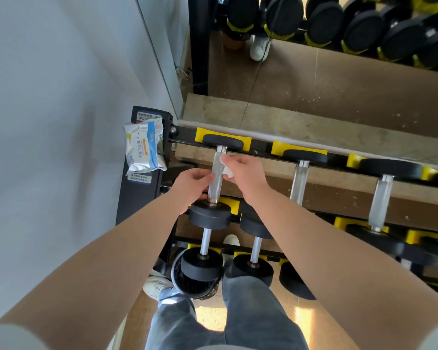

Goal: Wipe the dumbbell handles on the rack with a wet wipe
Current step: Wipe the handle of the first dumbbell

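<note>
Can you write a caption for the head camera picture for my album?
Right hand presses a wipe on a dumbbell handle; left hand grips it.

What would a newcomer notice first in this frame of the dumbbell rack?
Both hands meet at the leftmost dumbbell handle on the top tier of the rack: the right hand pinches a white wet wipe against it, while the left hand grips it from the other side. A pack of wipes sits on the rack's left end, and more dumbbells run off to the right.
</note>
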